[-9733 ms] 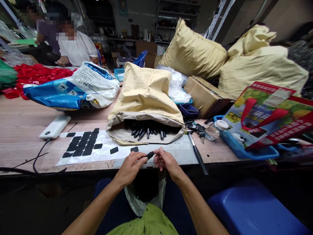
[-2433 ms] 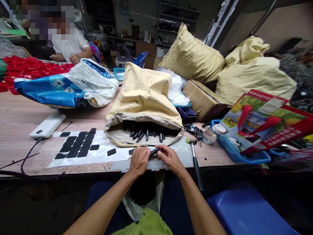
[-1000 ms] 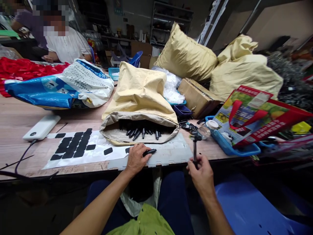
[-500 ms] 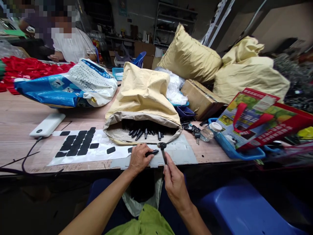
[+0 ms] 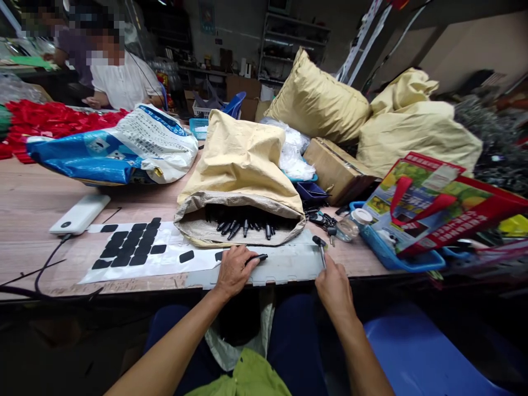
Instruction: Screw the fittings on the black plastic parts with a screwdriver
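At the table's front edge my left hand (image 5: pixel 234 269) pinches a short black pen-like piece (image 5: pixel 259 258) over a grey mat (image 5: pixel 274 264). My right hand (image 5: pixel 335 283) grips a small tool with a dark head (image 5: pixel 319 241) and a metal shank, held to the right of the mat. Behind both hands lies an open cream sack (image 5: pixel 243 165), its mouth facing me, with several black pen-like pieces (image 5: pixel 246 227) inside. A white sheet (image 5: pixel 173 269) bearing black rounded stickers (image 5: pixel 134 245) spreads left of my left hand.
A white power bank (image 5: pixel 80 213) with a cable lies at left, below a blue and white bag (image 5: pixel 119 148). Keys, a jar (image 5: pixel 348 228) and a blue tray (image 5: pixel 383 250) stand at right. Across the table a person in white (image 5: pixel 124 82) sits.
My right hand has moved to the right with the tool, away from the black piece. My left hand stays nearly in place, still holding the piece.
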`<action>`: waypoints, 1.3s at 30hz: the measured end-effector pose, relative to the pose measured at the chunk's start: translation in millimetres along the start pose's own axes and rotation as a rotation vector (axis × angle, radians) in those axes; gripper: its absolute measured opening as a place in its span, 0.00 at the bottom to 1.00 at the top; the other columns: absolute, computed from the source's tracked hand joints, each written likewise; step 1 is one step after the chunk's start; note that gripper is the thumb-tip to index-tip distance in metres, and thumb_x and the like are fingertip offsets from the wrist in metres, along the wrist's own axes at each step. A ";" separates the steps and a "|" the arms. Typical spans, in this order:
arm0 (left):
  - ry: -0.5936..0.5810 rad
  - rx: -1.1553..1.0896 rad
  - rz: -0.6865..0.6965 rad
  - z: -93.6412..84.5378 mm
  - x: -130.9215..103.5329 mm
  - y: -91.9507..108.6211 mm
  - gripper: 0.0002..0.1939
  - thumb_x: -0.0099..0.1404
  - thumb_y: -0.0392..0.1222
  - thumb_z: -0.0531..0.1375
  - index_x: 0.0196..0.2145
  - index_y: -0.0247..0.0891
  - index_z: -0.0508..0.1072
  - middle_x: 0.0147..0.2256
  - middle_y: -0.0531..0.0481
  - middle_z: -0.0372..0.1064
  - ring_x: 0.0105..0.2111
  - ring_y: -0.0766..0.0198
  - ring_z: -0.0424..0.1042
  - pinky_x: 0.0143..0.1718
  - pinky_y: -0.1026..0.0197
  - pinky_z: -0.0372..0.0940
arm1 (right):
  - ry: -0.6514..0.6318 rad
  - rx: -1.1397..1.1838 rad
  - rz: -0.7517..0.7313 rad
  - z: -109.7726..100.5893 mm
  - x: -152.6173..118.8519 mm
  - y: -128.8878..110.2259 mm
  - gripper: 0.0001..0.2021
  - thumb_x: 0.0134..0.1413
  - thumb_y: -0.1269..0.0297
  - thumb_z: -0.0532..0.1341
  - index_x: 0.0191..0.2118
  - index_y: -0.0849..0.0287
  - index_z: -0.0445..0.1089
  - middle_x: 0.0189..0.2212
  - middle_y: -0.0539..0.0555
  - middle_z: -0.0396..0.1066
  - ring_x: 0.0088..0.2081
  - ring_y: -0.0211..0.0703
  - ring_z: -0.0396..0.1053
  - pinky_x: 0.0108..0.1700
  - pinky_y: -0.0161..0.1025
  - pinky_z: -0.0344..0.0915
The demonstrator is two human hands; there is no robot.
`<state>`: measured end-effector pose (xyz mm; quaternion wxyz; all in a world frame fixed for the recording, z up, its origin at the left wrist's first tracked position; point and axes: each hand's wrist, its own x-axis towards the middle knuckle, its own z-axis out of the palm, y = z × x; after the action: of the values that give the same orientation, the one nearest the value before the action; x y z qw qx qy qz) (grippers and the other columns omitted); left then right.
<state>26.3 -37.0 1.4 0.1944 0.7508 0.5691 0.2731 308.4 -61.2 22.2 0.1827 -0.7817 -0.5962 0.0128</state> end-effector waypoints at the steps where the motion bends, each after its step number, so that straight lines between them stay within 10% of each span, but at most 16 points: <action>1: 0.002 0.002 0.003 0.4 -0.1 -0.5 0.11 0.72 0.49 0.57 0.45 0.48 0.79 0.39 0.50 0.72 0.44 0.56 0.66 0.44 0.53 0.55 | 0.000 -0.063 -0.008 1.8 4.0 2.8 0.26 0.58 0.72 0.50 0.60 0.63 0.70 0.37 0.64 0.70 0.36 0.53 0.70 0.40 0.47 0.68; 7: 0.003 -0.026 0.020 1.7 -0.8 -1.9 0.10 0.72 0.46 0.57 0.46 0.48 0.78 0.41 0.50 0.72 0.45 0.56 0.66 0.46 0.53 0.55 | 0.174 -0.038 -0.219 -6.2 5.1 -32.6 0.18 0.58 0.69 0.58 0.54 0.60 0.74 0.47 0.68 0.68 0.49 0.62 0.64 0.48 0.56 0.65; 15: -0.008 0.018 0.046 2.6 -1.7 -3.3 0.11 0.74 0.47 0.55 0.46 0.48 0.77 0.41 0.50 0.71 0.44 0.57 0.66 0.45 0.53 0.55 | -0.320 0.417 -0.721 15.6 6.1 -85.9 0.16 0.64 0.63 0.62 0.56 0.53 0.70 0.45 0.57 0.71 0.49 0.50 0.66 0.53 0.47 0.66; 33: 0.011 0.076 0.089 8.0 -4.1 -6.7 0.08 0.72 0.39 0.57 0.44 0.47 0.76 0.39 0.51 0.73 0.43 0.56 0.65 0.45 0.51 0.54 | -0.205 0.357 -0.913 47.7 8.0 -94.1 0.09 0.65 0.65 0.56 0.32 0.57 0.67 0.30 0.54 0.67 0.35 0.46 0.61 0.41 0.43 0.59; 39: 0.041 0.033 0.052 6.5 -3.9 -5.7 0.10 0.74 0.40 0.55 0.45 0.45 0.76 0.40 0.50 0.73 0.43 0.56 0.65 0.45 0.52 0.56 | -0.283 0.524 -0.826 52.6 10.2 -92.2 0.08 0.66 0.62 0.57 0.37 0.57 0.70 0.32 0.54 0.69 0.37 0.45 0.64 0.42 0.42 0.61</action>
<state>25.3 -39.1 -7.8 0.1632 0.7627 0.5578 0.2838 213.3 -16.9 2.9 0.2799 -0.3991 -0.8511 0.1947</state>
